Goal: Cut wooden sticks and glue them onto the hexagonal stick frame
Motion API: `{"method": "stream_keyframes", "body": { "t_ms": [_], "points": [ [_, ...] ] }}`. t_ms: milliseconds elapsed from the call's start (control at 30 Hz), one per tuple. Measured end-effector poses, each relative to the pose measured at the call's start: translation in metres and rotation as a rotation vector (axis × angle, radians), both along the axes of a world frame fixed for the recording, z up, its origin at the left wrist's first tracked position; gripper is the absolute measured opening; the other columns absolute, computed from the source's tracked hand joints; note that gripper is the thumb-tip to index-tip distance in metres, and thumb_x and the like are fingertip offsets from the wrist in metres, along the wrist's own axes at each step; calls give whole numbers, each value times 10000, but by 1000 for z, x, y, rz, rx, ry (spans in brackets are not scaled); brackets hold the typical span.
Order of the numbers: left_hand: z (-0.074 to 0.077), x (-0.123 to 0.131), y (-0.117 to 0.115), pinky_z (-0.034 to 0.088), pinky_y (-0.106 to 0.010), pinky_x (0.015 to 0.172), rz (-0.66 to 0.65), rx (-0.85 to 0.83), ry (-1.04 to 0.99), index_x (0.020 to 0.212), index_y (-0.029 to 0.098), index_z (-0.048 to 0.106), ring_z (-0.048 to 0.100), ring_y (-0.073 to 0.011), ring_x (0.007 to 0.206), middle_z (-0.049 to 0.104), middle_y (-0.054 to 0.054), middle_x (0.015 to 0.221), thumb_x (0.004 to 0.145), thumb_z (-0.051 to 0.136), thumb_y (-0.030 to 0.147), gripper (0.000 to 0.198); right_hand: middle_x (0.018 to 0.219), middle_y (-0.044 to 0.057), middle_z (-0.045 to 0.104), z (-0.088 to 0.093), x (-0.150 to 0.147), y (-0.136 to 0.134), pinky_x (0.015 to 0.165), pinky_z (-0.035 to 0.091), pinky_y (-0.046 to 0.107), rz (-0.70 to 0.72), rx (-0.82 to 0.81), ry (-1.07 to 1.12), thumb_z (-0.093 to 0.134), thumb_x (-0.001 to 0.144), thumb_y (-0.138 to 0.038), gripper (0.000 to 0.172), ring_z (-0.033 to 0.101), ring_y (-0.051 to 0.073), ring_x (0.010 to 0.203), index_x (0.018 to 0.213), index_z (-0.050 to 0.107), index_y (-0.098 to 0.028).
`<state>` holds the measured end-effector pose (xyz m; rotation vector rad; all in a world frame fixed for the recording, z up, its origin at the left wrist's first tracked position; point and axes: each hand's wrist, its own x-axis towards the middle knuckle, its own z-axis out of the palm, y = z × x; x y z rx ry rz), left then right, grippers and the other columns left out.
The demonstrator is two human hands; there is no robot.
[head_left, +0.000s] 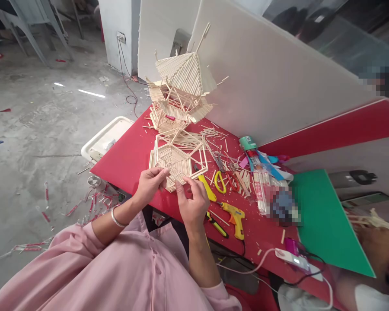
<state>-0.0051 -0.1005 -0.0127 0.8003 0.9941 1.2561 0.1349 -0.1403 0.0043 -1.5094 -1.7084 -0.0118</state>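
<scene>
My left hand [151, 185] is closed in a pinch, thumb against fingers, at the near edge of a hexagonal panel of thin wooden sticks [173, 160]. Close by on the right, my right hand [193, 203] has its thumb and forefinger drawn together. Whatever lies between the fingertips of either hand is too small to make out. Behind the panel rises a tiered tower of the same sticks [181, 73] with sloping roofs. Near my right hand are yellow-handled scissors [220, 182], a yellow glue gun [235, 217] and a yellow-and-black utility knife [218, 225].
Loose sticks [244, 181] and bundled sticks in plastic [261, 190] lie on the red table [126, 160]. A green board [330, 220] and a white power strip [291, 258] are at the right. Wrapper scraps [94, 203] litter the floor. A white panel [246, 77] stands behind.
</scene>
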Motion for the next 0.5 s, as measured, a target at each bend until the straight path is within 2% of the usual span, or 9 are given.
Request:
{"method": "stream_keyframes", "body": {
  "t_ms": [100,167,200,267,333,500],
  "points": [
    [-7,-8,-2,323,-215,448,227,123,179,620,171,624,389,-69,453,475,49,485,717,773,507,380,910,80,687,-1,6,1,741,508,307,17,-1,13,634,911,-395,237,618,174,786,1015,683,-187],
    [-10,-15,-1,348,-216,489,385,224,302,693,178,660,407,-70,521,552,26,644,686,820,430,299,903,74,682,-2,12,1,730,507,304,27,-1,14,630,914,-400,234,612,167,760,1009,684,-193],
    [-10,-18,0,355,-218,497,414,265,348,745,184,686,406,-67,537,584,11,732,673,835,408,278,897,70,679,-3,14,1,720,507,299,33,-4,17,629,915,-401,232,611,163,745,1007,684,-195],
    [-11,-22,2,361,-223,497,382,317,397,816,194,727,399,-61,538,615,-15,853,668,840,400,277,882,62,673,-4,20,1,700,506,288,48,-12,29,625,918,-404,234,607,154,715,1011,682,-197],
    [-11,-22,4,379,-231,511,332,341,406,816,197,751,421,-68,550,632,-34,886,690,823,413,261,872,58,669,-5,24,1,697,508,284,50,-17,36,618,922,-411,242,604,149,697,1015,679,-196],
    [-10,-16,4,398,-240,546,346,368,450,770,217,771,479,-110,617,577,-9,728,715,806,405,199,888,66,678,-7,29,-1,718,516,299,48,4,41,600,932,-408,244,615,159,712,1031,678,-200]
  ]
}}
